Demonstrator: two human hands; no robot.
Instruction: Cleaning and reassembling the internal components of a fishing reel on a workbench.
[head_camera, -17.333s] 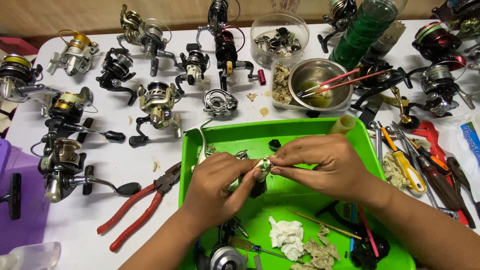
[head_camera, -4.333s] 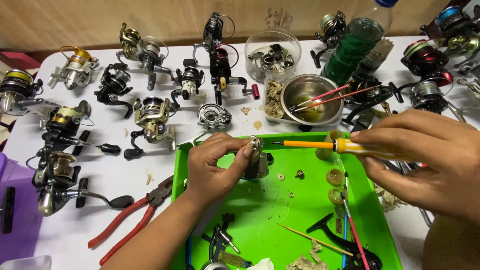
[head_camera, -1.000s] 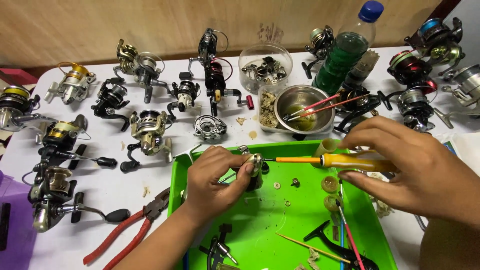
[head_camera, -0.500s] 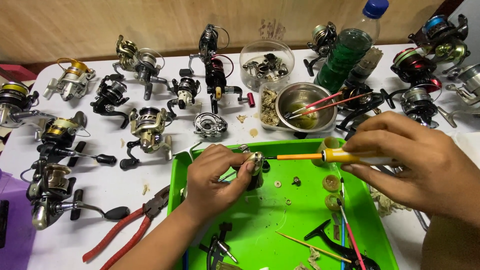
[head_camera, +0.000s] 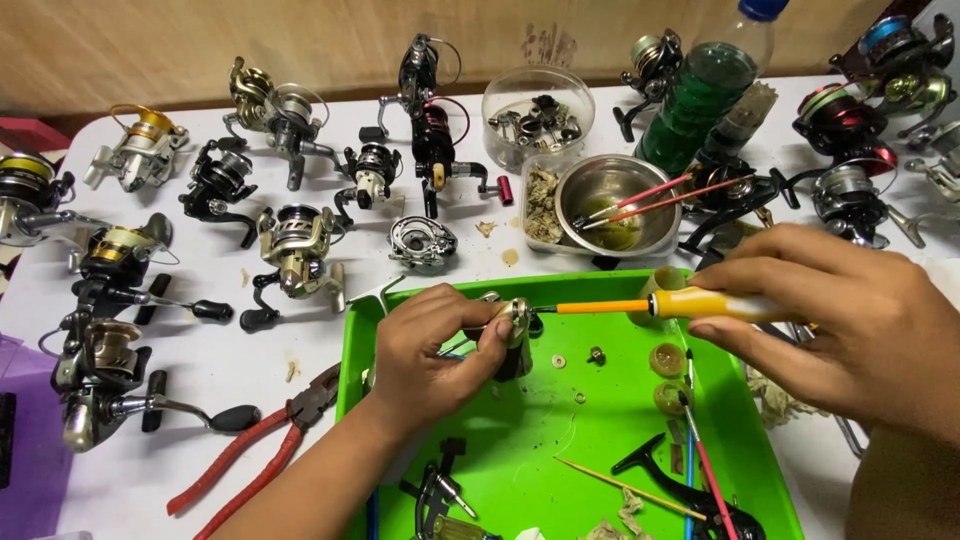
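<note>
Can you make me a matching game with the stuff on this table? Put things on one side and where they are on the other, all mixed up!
Things:
1. yellow-handled screwdriver
2. red-handled pliers
3. steel bowl
4. green bottle

Places:
A. on the white table, just left of the green tray
B. held in the right hand, its tip at the reel part in the left hand
C. standing at the back, right of the clear round tub
D. just behind the green tray, with thin pink sticks in it

Pairs: 1-B, 2-A, 3-D, 4-C
</note>
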